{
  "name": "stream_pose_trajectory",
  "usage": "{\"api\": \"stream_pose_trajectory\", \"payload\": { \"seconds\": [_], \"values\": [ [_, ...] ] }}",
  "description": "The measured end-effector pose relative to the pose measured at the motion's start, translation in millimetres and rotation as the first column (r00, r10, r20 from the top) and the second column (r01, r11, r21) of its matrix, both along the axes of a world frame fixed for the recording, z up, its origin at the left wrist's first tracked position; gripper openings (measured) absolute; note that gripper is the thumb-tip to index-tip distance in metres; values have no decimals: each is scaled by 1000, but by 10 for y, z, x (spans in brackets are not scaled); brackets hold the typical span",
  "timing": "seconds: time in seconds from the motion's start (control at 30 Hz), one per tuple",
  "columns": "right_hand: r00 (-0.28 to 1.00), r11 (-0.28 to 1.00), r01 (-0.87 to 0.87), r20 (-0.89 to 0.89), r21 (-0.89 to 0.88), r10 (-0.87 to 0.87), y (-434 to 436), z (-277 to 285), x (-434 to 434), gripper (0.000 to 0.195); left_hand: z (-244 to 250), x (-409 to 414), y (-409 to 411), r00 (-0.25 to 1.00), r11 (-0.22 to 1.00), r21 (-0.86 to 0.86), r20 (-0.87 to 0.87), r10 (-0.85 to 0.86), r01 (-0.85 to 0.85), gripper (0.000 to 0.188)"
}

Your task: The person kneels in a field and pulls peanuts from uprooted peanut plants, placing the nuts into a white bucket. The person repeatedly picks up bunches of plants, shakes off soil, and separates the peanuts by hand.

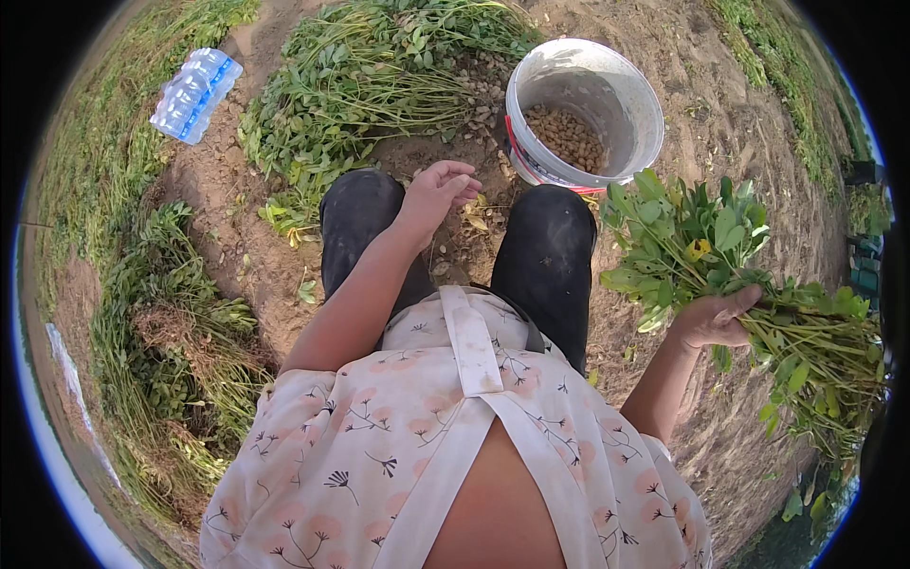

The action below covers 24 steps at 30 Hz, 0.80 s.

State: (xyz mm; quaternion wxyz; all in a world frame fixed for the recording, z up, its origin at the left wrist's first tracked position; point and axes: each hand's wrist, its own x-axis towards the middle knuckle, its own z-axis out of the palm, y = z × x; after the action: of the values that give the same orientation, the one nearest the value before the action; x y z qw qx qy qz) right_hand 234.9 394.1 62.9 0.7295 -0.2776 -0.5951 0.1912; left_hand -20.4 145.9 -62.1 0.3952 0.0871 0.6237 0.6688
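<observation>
My right hand is closed round the stems of a bunch of leafy green peanut plants, held out at the right. My left hand hovers between my knees with its fingers loosely curled and nothing seen in it. Just beyond my knees, a white plastic bucket stands tilted in view, with unshelled peanuts at its bottom. A heap of pulled peanut plants lies beyond my left hand, roots and pods towards the bucket.
Another pile of peanut plants lies on the soil at the left. A shrink-wrapped pack of plastic bottles rests at the upper left. Rows of green plants run along the upper right. Dark green objects show at the right rim.
</observation>
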Motion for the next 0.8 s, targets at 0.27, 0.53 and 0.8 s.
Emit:
{"api": "stream_pose_trajectory", "payload": {
  "seconds": [0.27, 0.53, 0.8],
  "values": [
    [528, 832, 1, 707, -555, 471, -30, -1106, -120, 36, -31, -4, 30, 995, 998, -19, 82, -54, 56, 26],
    [953, 964, -234, -227, -122, 203, -67, 633, -223, 27, -61, -15, 30, 996, 996, -61, 75, -54, 58, 25],
    [245, 818, 196, 835, -541, 493, -105, -1597, 176, 38, -17, -4, 98, 993, 995, -55, 85, -80, 85, 24]
  ]
}}
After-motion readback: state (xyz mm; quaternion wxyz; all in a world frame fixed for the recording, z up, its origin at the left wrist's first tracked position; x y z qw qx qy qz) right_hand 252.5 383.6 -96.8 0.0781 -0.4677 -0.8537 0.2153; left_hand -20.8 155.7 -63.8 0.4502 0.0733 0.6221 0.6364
